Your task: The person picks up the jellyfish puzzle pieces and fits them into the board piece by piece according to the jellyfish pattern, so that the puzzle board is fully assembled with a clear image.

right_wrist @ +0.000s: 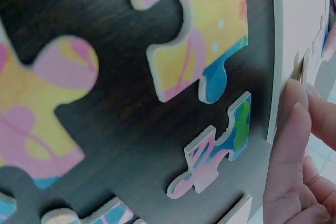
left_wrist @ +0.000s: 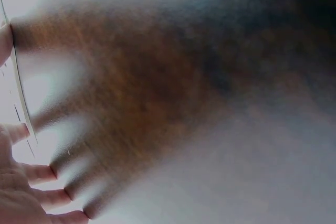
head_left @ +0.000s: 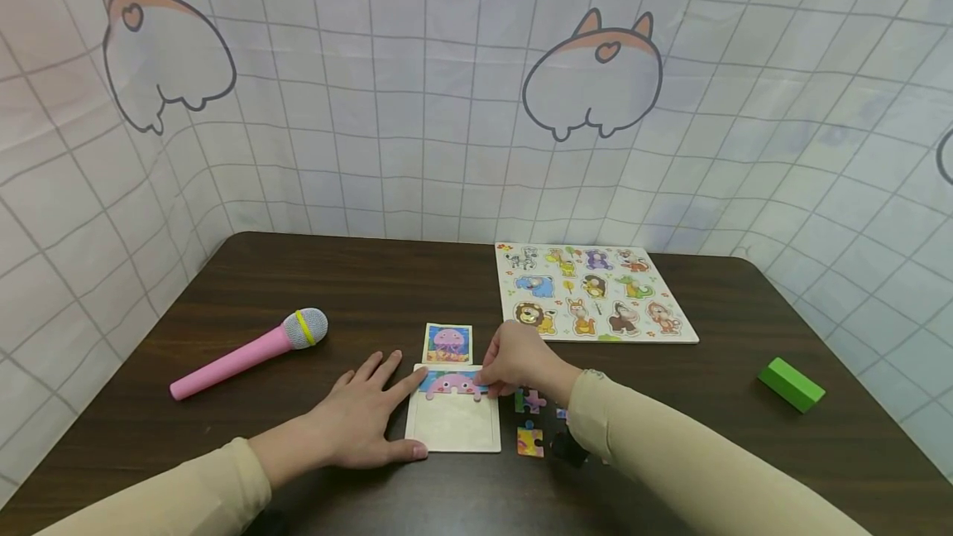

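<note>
A pale square puzzle tray [head_left: 454, 428] lies at the front of the table. Along its top runs a row of jigsaw pieces [head_left: 445, 383] with a pink, smiling sea creature. My left hand [head_left: 361, 420] rests spread out at the tray's left side, index fingertip at the upper left corner and thumb by the lower left one. At the upper right corner, my right hand [head_left: 521, 358] pinches a puzzle piece between thumb and fingers, which mostly hide it. Just beyond the tray sits a picture card [head_left: 449, 344] of a pink jellyfish.
Loose jigsaw pieces, including a yellow one [head_left: 530, 442] and a pink-and-green one [right_wrist: 210, 150], lie right of the tray. An animal puzzle board [head_left: 596, 337] stands behind. A pink toy microphone [head_left: 246, 361] is at left, a green block [head_left: 792, 385] at right.
</note>
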